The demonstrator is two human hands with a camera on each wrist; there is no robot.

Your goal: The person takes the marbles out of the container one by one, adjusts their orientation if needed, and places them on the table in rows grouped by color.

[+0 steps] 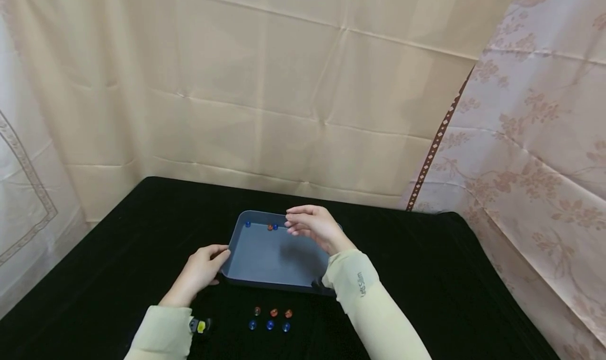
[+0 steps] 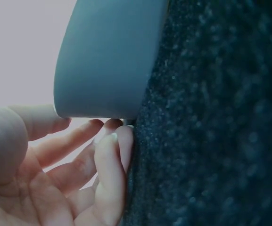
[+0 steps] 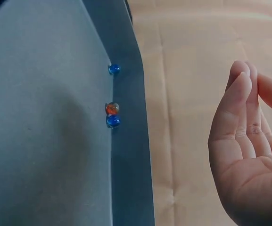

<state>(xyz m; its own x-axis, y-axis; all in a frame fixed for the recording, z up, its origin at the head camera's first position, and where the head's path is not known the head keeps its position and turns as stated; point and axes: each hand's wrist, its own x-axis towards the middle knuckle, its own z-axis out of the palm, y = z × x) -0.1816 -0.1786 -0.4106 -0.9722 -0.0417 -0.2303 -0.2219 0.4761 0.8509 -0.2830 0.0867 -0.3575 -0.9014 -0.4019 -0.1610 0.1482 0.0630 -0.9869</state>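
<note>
A grey-blue rectangular tray lies on the black cloth. My left hand holds its left side, the thumb at the rim and the fingers against the wall in the left wrist view. Above the tray's right part is my right hand, fingers nearly straight and fingertips close together, with nothing seen between them. Along the tray's far wall sit a blue marble, an orange marble and another blue marble, the latter two touching.
In front of the tray, two rows of marbles lie on the black cloth: orange marbles behind, blue marbles nearer. A beige curtain hangs behind the table, a floral curtain on the right.
</note>
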